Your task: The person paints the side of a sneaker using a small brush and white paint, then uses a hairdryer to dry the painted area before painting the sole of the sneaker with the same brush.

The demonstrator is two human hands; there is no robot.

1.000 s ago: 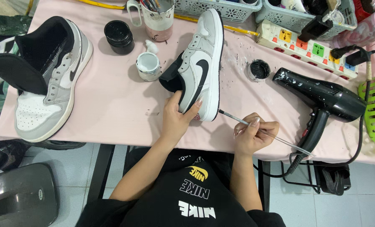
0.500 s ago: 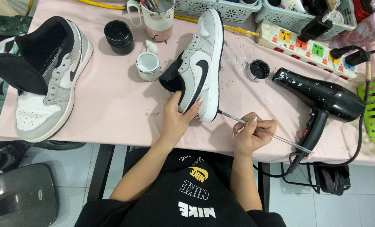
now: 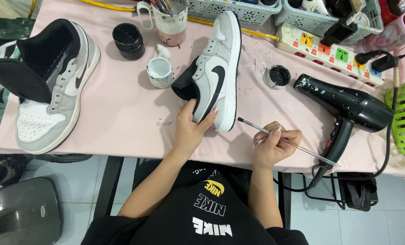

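**A:** What do the hands hold?

**B:** The left hand (image 3: 191, 129) grips the heel end of a white and grey sneaker (image 3: 218, 75) with a black curved mark on its side. The fingers wrap the heel, so that grip is closed on the shoe. The sneaker lies on its side on the pink surface (image 3: 121, 113), toe pointing away from the person, sole edge facing right.

**A:** And the other hand?

**B:** The right hand (image 3: 275, 143) pinches a thin paintbrush (image 3: 284, 141) between fingertips and thumb. The brush lies slanted, its dark tip up and left, just beside the sneaker's heel sole but apart from it. The long handle runs down and right past the hand.

**A:** What else sits near?

**B:** A small white jar (image 3: 160, 72) stands just left of the sneaker, with a black jar (image 3: 128, 41) farther left and back. A small open pot of black paint (image 3: 278, 75) sits right of the shoe. A black hair dryer (image 3: 347, 106), flecked with white, lies on the right, its cord hanging over the edge. A second sneaker (image 3: 53, 90), grey and white with its black tongue pulled out, rests at far left. A mug of brushes (image 3: 168, 18), a power strip (image 3: 331, 50) with coloured sockets and a pale basket (image 3: 236, 9) line the back.
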